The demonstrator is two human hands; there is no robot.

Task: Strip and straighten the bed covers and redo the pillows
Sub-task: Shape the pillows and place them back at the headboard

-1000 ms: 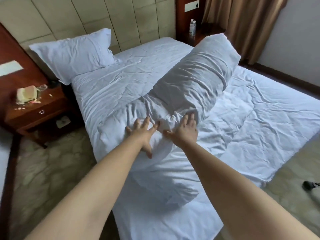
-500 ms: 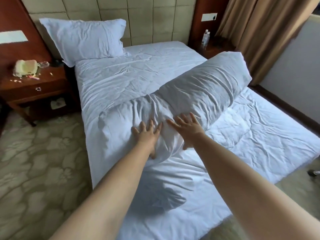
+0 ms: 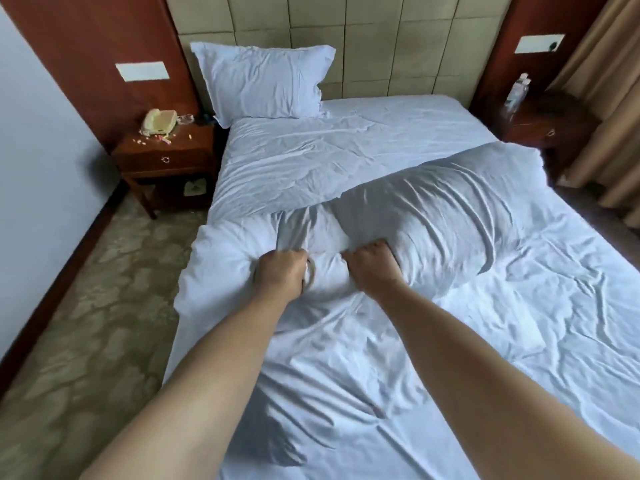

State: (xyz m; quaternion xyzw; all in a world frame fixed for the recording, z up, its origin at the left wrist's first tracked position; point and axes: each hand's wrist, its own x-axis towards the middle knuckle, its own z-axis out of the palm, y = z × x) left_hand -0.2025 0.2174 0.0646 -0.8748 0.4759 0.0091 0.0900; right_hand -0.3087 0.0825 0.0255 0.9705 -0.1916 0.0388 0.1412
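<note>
A padded beige headboard (image 3: 363,46) is backing the bed between dark wood panels — nightstands (image 3: 166,157) are flanking it, tan curtains (image 3: 609,98) hanging right, patterned carpet (image 3: 86,323) spreading left.

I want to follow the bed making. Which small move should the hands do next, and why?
Probably lift and pull the bunched duvet toward the foot. Both the left hand and the right hand already grip its near end, and it lies rolled up diagonally across the bed.

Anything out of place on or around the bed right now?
Yes. The rolled duvet lies diagonally across the bed, both hands gripping its near end. Small bits of litter are scattered around the telephone on the left nightstand.
</note>
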